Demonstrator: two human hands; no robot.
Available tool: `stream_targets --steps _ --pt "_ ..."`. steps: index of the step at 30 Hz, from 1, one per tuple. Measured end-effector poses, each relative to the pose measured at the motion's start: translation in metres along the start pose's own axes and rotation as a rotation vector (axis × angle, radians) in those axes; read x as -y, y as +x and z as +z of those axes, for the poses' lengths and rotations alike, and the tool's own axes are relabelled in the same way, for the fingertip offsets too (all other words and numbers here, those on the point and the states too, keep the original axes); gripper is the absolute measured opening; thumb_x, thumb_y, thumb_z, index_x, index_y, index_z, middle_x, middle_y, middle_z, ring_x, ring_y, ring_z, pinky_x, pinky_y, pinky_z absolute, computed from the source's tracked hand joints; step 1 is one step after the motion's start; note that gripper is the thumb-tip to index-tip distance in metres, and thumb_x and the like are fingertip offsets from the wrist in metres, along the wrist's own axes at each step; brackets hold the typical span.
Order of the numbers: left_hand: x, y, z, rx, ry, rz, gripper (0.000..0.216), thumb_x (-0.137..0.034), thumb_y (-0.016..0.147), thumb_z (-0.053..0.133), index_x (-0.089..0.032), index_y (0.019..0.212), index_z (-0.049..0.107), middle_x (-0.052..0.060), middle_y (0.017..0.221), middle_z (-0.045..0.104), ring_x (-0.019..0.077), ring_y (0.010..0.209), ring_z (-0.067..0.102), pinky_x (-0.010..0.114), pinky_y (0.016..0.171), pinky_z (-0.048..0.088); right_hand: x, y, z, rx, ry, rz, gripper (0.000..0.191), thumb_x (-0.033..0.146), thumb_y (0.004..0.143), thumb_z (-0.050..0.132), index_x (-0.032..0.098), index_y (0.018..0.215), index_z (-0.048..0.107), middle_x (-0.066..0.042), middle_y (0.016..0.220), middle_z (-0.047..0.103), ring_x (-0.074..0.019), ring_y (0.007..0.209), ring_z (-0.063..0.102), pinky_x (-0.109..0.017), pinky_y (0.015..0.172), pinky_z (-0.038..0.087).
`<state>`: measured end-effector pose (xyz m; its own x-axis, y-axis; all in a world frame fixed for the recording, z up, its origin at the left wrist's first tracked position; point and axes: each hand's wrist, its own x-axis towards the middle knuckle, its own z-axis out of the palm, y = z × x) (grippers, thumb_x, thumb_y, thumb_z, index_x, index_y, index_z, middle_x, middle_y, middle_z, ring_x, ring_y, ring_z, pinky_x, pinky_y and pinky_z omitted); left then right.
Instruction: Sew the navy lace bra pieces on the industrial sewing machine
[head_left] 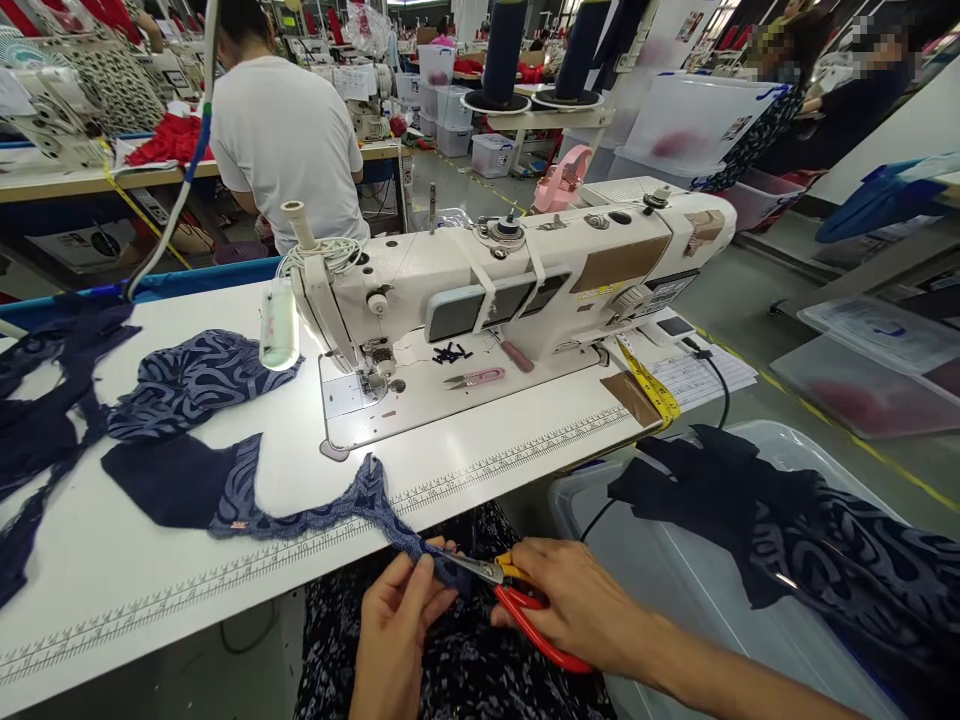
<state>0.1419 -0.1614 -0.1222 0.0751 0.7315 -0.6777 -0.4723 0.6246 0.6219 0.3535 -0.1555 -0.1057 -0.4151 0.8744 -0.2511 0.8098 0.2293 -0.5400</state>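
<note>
My left hand (394, 620) pinches the end of a navy lace strap (352, 510) just past the table's front edge. The strap runs back to a dark blue lace garment piece (184, 480) lying on the white table (135, 580). My right hand (581, 605) grips red-handled scissors (525, 610), and their blades meet the strap next to my left fingers. Both hands hover over my lap.
A white sewing machine (517, 270) stands on the table, with pink thread snips (476, 378) on its bed. More navy lace pieces (191, 380) lie at left. A clear bin (675, 580) with dark fabric (817, 550) sits at right. A person in a white shirt (289, 140) works beyond.
</note>
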Motion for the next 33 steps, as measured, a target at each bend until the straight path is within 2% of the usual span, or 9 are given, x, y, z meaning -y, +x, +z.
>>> stream_targets --steps 8,14,18,22,25,33 --pt "-0.001 -0.001 0.009 -0.022 -0.010 -0.016 0.051 -0.051 0.059 0.087 -0.019 0.097 0.078 0.010 0.112 0.073 0.0313 0.111 0.065 0.037 0.092 0.055 0.008 0.001 0.010 -0.074 -0.045 0.027 0.047 0.065 0.092 0.049 0.019 0.085 0.056 -0.005 0.082 0.063 -0.0190 0.069 0.058 -0.028 0.060 0.037" --pt "0.002 -0.001 0.004 0.019 -0.010 0.007 0.043 -0.047 0.066 0.084 -0.018 0.098 0.077 0.011 0.110 0.074 0.0305 0.112 0.065 0.037 0.093 0.055 0.006 -0.001 0.020 -0.039 0.084 0.031 0.048 0.064 0.095 0.044 0.020 0.079 0.053 -0.003 0.077 0.062 -0.0165 0.066 0.056 -0.028 0.060 0.037" --pt "0.004 0.001 0.003 -0.021 -0.014 0.010 0.040 -0.046 0.062 0.086 -0.017 0.089 0.078 0.009 0.106 0.075 0.0308 0.111 0.066 0.036 0.089 0.057 0.004 -0.003 0.018 0.001 0.170 0.098 0.044 0.060 0.093 0.052 0.021 0.074 0.048 0.001 0.073 0.060 -0.0140 0.063 0.055 -0.026 0.058 0.035" --pt "0.004 0.002 0.006 -0.009 -0.048 -0.002 0.045 -0.048 0.061 0.087 -0.018 0.094 0.078 0.010 0.112 0.073 0.0303 0.115 0.064 0.034 0.091 0.056 0.006 -0.005 0.012 -0.018 0.079 0.104 0.040 0.059 0.087 0.061 0.021 0.080 0.053 0.000 0.079 0.062 -0.0167 0.068 0.058 -0.027 0.059 0.035" --pt "0.005 0.001 0.006 -0.007 -0.056 -0.004 0.047 -0.049 0.060 0.087 -0.019 0.094 0.078 0.011 0.112 0.074 0.0304 0.115 0.064 0.033 0.090 0.056 0.008 -0.005 0.012 -0.026 0.045 0.089 0.037 0.057 0.087 0.061 0.020 0.087 0.057 -0.003 0.084 0.064 -0.0192 0.073 0.060 -0.028 0.062 0.037" --pt "0.013 0.003 -0.003 0.035 0.048 -0.006 0.046 -0.053 0.068 0.081 -0.019 0.098 0.077 0.010 0.114 0.073 0.0304 0.115 0.063 0.035 0.093 0.055 0.011 0.004 0.010 -0.027 0.020 0.087 0.038 0.057 0.087 0.062 0.019 0.082 0.055 -0.002 0.080 0.062 -0.0180 0.068 0.056 -0.027 0.059 0.034"
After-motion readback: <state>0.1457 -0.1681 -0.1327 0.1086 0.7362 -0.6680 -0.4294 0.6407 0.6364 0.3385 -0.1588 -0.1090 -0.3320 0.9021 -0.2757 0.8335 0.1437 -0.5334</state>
